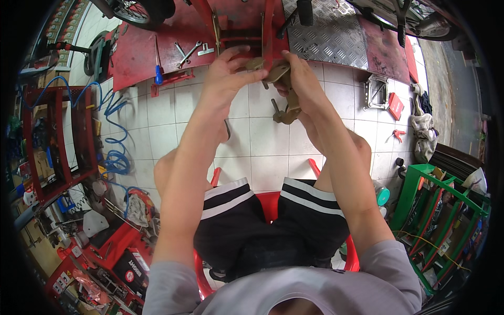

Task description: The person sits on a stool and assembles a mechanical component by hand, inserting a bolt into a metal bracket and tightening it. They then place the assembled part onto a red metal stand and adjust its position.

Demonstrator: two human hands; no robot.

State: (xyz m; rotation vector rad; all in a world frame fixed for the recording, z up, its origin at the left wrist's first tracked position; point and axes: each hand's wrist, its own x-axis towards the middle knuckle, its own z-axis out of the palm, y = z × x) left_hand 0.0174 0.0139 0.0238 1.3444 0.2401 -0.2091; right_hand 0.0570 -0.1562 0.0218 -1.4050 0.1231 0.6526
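Observation:
Both of my arms reach forward, and my hands meet in front of the red lift platform. My left hand is closed, thumb and fingers pinching a small bronze-coloured metal piece. Wrapped round a larger bronze-coloured metal bracket is my right hand. The bracket's curved plate reaches toward the left thumb, and a short pin sticks out of its lower end. Fingers partly cover both pieces, so I cannot tell whether they are joined.
On the platform lie a blue-handled screwdriver and several wrenches. A blue coiled hose trails at left. To the right are a metal frame, a red box and a green rack. Motorcycle wheels stand beyond.

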